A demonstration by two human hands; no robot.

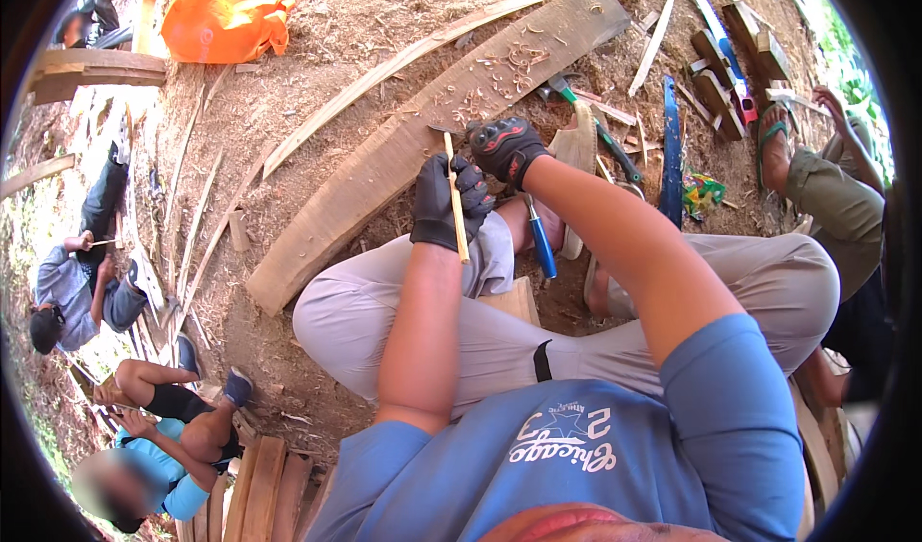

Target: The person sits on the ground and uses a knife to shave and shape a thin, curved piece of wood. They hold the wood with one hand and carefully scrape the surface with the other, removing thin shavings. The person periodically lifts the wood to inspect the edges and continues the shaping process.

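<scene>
Thin pale bamboo stick (454, 196) stands nearly upright in the black-gloved left hand (444, 201), whose fingers are closed around it above the person's lap. Just right, the black-and-red-gloved right hand (506, 146) is curled at the stick's top; its tool is hidden. Curled shavings litter the long wooden plank (384, 158) beyond, so carving seems underway, not finished. A blue-handled tool (541, 240) lies beside.

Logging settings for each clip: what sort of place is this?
Probably an outdoor woodworking spot on bare ground. A long plank strewn with shavings lies on the dirt, hand tools and offcuts lie around it, and other people sit nearby on the ground.
</scene>
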